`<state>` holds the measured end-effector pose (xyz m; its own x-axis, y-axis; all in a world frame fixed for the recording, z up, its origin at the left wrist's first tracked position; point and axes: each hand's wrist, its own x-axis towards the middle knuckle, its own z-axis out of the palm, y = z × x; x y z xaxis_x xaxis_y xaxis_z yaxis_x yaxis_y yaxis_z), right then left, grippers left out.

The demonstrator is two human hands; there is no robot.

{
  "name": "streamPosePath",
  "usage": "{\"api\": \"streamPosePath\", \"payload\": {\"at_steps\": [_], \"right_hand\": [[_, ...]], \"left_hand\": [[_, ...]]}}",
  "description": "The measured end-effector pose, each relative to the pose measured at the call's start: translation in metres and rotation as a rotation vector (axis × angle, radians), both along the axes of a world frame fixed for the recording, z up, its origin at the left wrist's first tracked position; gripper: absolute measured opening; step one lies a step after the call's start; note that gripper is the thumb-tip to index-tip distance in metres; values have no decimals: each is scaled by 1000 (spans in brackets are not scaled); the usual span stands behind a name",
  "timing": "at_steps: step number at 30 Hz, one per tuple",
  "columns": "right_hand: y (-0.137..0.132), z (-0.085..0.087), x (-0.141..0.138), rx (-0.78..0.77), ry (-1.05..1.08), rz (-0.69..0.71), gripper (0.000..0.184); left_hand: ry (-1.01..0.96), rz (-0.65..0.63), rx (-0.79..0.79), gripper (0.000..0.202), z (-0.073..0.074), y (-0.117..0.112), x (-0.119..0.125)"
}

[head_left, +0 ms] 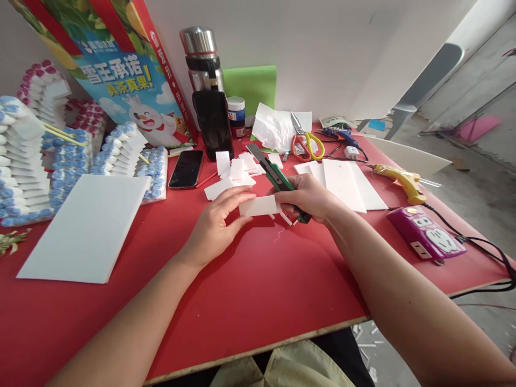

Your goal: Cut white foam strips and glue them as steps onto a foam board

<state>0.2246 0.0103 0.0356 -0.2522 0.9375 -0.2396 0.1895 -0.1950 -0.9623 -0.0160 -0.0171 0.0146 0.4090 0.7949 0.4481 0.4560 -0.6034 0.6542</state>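
Note:
My left hand (220, 223) pinches the left end of a small white foam board piece (258, 206) between thumb and fingers, just above the red table (250, 301). In my right hand (308, 196) is a green utility knife (278, 174), its blade pointing up and to the left, away from me. The right fingertips also reach the right end of the white piece. Thin white offcuts (286, 219) lie beneath my right hand. Beyond both hands is a loose heap of small white pieces (237, 171).
Behind stand a black phone (213, 121), a steel flask (199, 48) and scissors (308, 145). To the right are white boards (346, 185), a yellow glue gun (399, 180) and a purple power strip (427, 234) with cables. A large white board (84, 231) lies left.

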Motion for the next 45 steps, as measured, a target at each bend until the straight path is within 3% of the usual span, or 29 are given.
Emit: {"api": "streamPosePath", "payload": {"at_steps": [5,8,13,19,22,25,28,31,39,42,45], "right_hand": [[0,-4,-5,-114,216,11,14],[2,-4,-5,-167,333,-28,27],[1,-4,-5,-142,219,-5,36],[-3,-5,-9,19,84,26,31],[-2,-6,-9,108,27,12,29],[-3,-5,-10,163,-41,13,25],[-5,-5,-12,176,-184,41,19],[-7,-3,-13,185,-320,50,15],[-10,0,-18,236,-460,40,18],[-10,1,-19,251,-490,49,20],[-9,1,-18,242,-499,43,20]], "left_hand": [[-34,8,-20,34,-6,1,0],[-38,42,-30,36,-7,3,-3],[-25,151,7,36,-6,4,-5],[33,117,90,35,-6,3,-4],[-24,165,-37,42,-6,4,-4],[-59,248,-163,33,-6,5,-7],[-33,289,-153,24,-6,8,-12],[-2,293,-150,22,-6,10,-17],[-125,283,-325,32,-9,8,-10],[-191,272,-458,45,-7,8,-9],[-281,277,-597,45,-4,9,-10]]}}
